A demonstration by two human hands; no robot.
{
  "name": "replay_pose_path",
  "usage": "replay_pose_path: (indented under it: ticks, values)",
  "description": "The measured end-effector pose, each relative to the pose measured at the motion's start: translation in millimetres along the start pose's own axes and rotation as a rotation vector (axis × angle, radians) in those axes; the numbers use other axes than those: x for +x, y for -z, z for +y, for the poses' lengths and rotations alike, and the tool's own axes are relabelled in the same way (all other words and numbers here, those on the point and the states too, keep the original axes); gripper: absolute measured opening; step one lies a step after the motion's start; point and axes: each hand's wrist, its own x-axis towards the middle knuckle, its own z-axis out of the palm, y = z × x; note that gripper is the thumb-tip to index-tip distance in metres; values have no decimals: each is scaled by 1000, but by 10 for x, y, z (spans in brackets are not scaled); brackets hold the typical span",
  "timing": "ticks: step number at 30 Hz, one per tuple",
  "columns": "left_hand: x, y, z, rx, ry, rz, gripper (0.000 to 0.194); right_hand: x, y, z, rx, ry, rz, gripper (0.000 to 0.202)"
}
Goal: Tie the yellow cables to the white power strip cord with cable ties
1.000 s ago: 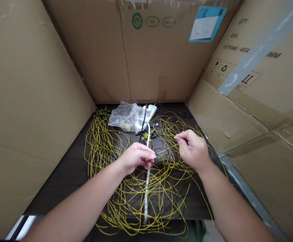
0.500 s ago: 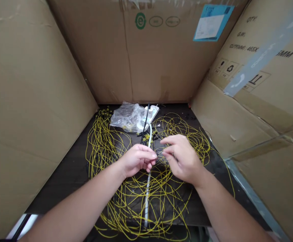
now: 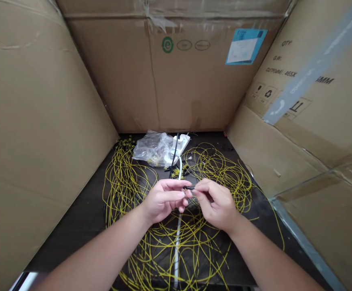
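Observation:
Above the middle of the tangle, my right hand (image 3: 216,202) pinches a small, thin black piece (image 3: 188,187) between thumb and forefinger. Its exact kind is too small to make out. My left hand (image 3: 166,200) is just to the left, palm turned inward, with thumb and forefinger apart. The left fingertips are close around the free end of the black piece; whether they touch it I cannot tell. Thin yellow wires (image 3: 176,242) with black marks lie looped beneath both hands. A white cable (image 3: 177,250) runs lengthwise below them, partly hidden by the left hand.
Cardboard walls stand at the left (image 3: 42,121), back (image 3: 182,93) and right (image 3: 285,149) of the dark table (image 3: 81,226). Toward the back lie a clear plastic bag (image 3: 151,147), a white power strip (image 3: 182,142), a black cable (image 3: 175,151) and small black-and-yellow pieces (image 3: 176,173).
My right hand has moved in from the right and closed on the black piece. My left thumb and forefinger have parted. The camera view has tilted up slightly.

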Motion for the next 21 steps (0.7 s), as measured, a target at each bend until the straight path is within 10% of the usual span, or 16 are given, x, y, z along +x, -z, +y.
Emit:
replay_pose_path:
  ticks: [21]
  values:
    - [42,-59,-70,258,-212,153,14,-6,-88,-62,133,-69,-42,15]
